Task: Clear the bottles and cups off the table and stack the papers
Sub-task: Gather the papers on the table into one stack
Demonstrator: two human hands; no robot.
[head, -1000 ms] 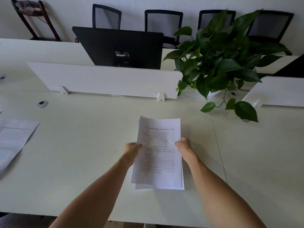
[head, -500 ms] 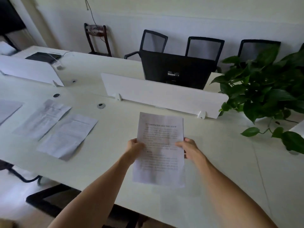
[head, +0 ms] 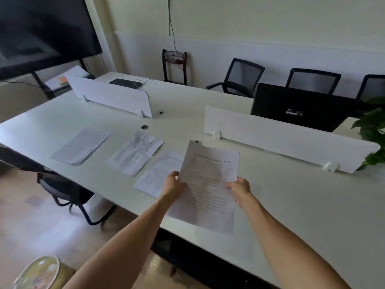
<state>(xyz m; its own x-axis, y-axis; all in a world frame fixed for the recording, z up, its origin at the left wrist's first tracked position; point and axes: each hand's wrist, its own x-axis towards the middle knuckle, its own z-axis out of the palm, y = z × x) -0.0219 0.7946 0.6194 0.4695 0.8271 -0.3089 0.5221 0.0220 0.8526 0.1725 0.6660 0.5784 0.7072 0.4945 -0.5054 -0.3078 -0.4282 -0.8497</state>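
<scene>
I hold a printed stack of papers (head: 208, 184) above the white table (head: 302, 205), lifted and tilted toward me. My left hand (head: 174, 185) grips its left edge and my right hand (head: 239, 187) grips its right edge. Three more printed sheets lie flat on the table to the left: a near sheet (head: 158, 174) partly behind my left hand, a middle sheet (head: 135, 153), and a far sheet (head: 80, 146) close to the table's left end. No bottles or cups show on the table.
Two white desk dividers (head: 281, 138) (head: 110, 97) stand across the table. A black monitor (head: 300, 107) and a leafy plant (head: 373, 132) sit at the right. Black chairs (head: 62, 190) stand under the left edge and along the far wall. A bin (head: 41, 272) stands on the floor.
My view has swung left, bringing the three loose sheets and the left end of the table into sight. The held papers have moved left with both hands and stay off the table.
</scene>
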